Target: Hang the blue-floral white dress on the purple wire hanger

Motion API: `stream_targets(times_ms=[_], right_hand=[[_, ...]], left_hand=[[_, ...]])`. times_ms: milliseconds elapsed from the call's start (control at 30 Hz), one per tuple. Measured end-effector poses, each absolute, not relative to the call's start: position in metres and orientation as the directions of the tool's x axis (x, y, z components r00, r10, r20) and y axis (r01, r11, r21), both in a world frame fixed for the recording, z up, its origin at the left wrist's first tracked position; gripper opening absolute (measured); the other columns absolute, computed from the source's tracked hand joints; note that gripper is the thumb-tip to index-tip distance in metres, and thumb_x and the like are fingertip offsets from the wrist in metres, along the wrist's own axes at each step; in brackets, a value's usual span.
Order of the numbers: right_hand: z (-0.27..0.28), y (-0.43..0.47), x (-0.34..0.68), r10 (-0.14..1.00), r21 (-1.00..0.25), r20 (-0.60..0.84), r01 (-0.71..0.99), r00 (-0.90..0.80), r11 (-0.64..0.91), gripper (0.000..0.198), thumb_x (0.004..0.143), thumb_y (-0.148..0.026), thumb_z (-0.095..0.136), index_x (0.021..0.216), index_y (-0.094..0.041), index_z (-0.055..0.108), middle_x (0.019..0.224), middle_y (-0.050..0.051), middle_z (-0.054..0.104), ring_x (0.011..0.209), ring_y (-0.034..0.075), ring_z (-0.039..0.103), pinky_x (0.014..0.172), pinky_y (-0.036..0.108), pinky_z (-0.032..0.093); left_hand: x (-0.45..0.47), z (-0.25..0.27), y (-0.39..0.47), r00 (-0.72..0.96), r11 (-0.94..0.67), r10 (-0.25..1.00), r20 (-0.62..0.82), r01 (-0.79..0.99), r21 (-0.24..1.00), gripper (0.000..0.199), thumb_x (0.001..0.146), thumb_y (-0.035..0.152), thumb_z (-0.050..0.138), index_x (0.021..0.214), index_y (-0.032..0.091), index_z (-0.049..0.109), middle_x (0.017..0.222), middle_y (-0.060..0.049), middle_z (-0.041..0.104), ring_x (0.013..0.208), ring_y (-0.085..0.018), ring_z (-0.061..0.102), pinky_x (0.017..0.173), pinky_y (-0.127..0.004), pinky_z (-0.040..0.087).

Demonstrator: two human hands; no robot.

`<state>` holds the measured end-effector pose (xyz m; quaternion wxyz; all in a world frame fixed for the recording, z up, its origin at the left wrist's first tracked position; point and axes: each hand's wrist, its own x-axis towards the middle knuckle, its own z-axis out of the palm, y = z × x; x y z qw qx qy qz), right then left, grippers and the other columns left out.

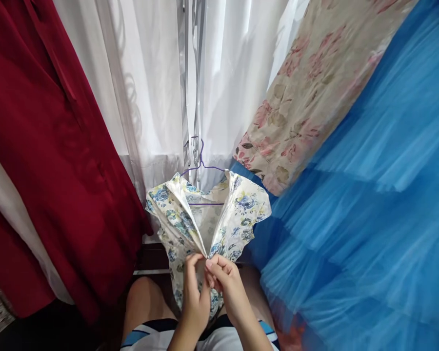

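A white dress with blue and yellow flowers (241,202) hangs on a purple wire hanger (202,165) in front of me. Its front is parted in a deep V, with white edging down both sides. At the bottom of that V my left hand (195,287) is closed on the left edge of the cloth. Right beside it, my right hand (227,280) pinches the dress where the two edges meet, thumb against fingers. Whatever small part lies between the fingertips is hidden. The lower dress falls between my legs, behind my hands.
White curtains (153,87) hang behind the hanger. On the left is a long dark red gown (66,161). To the right hang a beige cloth with pink flowers (300,97) and a layered blue tulle skirt (369,219), close to the dress. My bare knees flank the dress.
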<state>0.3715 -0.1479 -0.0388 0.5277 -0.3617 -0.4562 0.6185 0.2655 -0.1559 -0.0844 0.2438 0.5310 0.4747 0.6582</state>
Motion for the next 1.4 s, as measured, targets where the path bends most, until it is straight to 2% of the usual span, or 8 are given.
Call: stream_targets(times_ms=[233,467,600,800,1000,1200,1333,1400], right_hand=[[-0.034,-0.149,0.378,0.979,-0.965,0.108,-0.254,-0.172,0.062,0.042,0.083,-0.052,0.067,0.063,-0.020,0.050,0.048,-0.005,0.045,0.046,0.009,0.030,0.050,0.025,0.018],[-0.038,-0.152,0.374,0.986,-0.962,0.086,-0.268,-0.145,0.044,0.040,0.085,-0.050,0.066,0.063,-0.019,0.052,0.041,-0.005,0.046,0.039,0.007,0.028,0.045,0.025,0.016],[-0.031,-0.143,0.381,0.997,-0.960,0.055,-0.277,-0.056,0.037,0.042,0.084,-0.049,0.066,0.058,-0.020,0.049,0.038,-0.006,0.043,0.035,0.006,0.024,0.041,0.024,0.013],[0.041,-0.078,0.383,0.987,-0.978,0.124,-0.182,-0.103,0.104,0.035,0.075,-0.045,0.071,0.059,-0.017,0.056,0.039,-0.006,0.046,0.036,0.006,0.028,0.039,0.023,0.015],[0.122,-0.022,0.369,0.953,-0.937,0.269,-0.266,-0.136,0.227,0.024,0.068,-0.036,0.070,0.062,-0.015,0.062,0.044,-0.005,0.048,0.038,0.005,0.027,0.041,0.024,0.014],[0.109,-0.031,0.364,0.945,-0.922,0.311,-0.272,-0.100,0.275,0.021,0.073,-0.036,0.066,0.066,-0.018,0.058,0.046,-0.005,0.048,0.040,0.008,0.030,0.042,0.024,0.017],[0.094,-0.040,0.367,0.930,-0.923,0.347,-0.222,-0.123,0.315,0.025,0.078,-0.039,0.066,0.067,-0.020,0.055,0.046,-0.006,0.048,0.042,0.009,0.033,0.044,0.023,0.020],[0.095,-0.044,0.368,0.923,-0.925,0.357,-0.193,-0.142,0.328,0.026,0.078,-0.041,0.067,0.068,-0.020,0.056,0.046,-0.005,0.049,0.042,0.009,0.034,0.044,0.023,0.021]], left_hand=[[0.273,-0.083,-0.146,-0.094,-0.328,0.933,0.348,0.175,0.928,0.011,0.093,0.030,0.052,0.091,0.021,0.057,0.087,-0.005,0.066,0.081,-0.020,0.062,0.075,-0.029,0.048],[0.263,-0.071,-0.135,-0.009,-0.524,0.838,0.545,0.263,0.810,0.012,0.092,0.024,0.050,0.083,0.020,0.056,0.085,-0.005,0.061,0.082,-0.019,0.059,0.077,-0.027,0.046],[0.264,-0.074,-0.131,0.081,-0.525,0.845,0.528,0.307,0.794,0.014,0.091,0.022,0.051,0.077,0.021,0.053,0.076,-0.003,0.057,0.073,-0.017,0.055,0.070,-0.025,0.043],[0.253,-0.086,-0.131,0.047,-0.470,0.865,0.499,0.426,0.773,0.010,0.087,0.020,0.051,0.078,0.022,0.054,0.057,0.005,0.036,0.053,-0.013,0.042,0.058,-0.023,0.037],[0.253,-0.088,-0.134,-0.022,-0.429,0.872,0.489,0.447,0.785,0.011,0.084,0.020,0.053,0.073,0.022,0.054,0.053,0.006,0.035,0.049,-0.012,0.041,0.056,-0.022,0.037],[0.245,-0.096,-0.130,0.079,-0.433,0.894,0.442,0.414,0.801,0.017,0.089,0.028,0.055,0.078,0.020,0.064,0.059,0.002,0.049,0.057,-0.014,0.050,0.059,-0.024,0.040],[0.222,-0.046,-0.109,-0.065,-0.479,0.841,0.537,0.370,0.796,0.018,0.090,0.033,0.058,0.095,0.020,0.069,0.066,0.000,0.057,0.062,-0.015,0.054,0.062,-0.025,0.043],[0.214,-0.006,-0.095,-0.108,-0.525,0.806,0.582,0.324,0.787,0.028,0.092,0.034,0.056,0.116,0.021,0.066,0.063,0.002,0.054,0.058,-0.014,0.052,0.061,-0.023,0.042]])
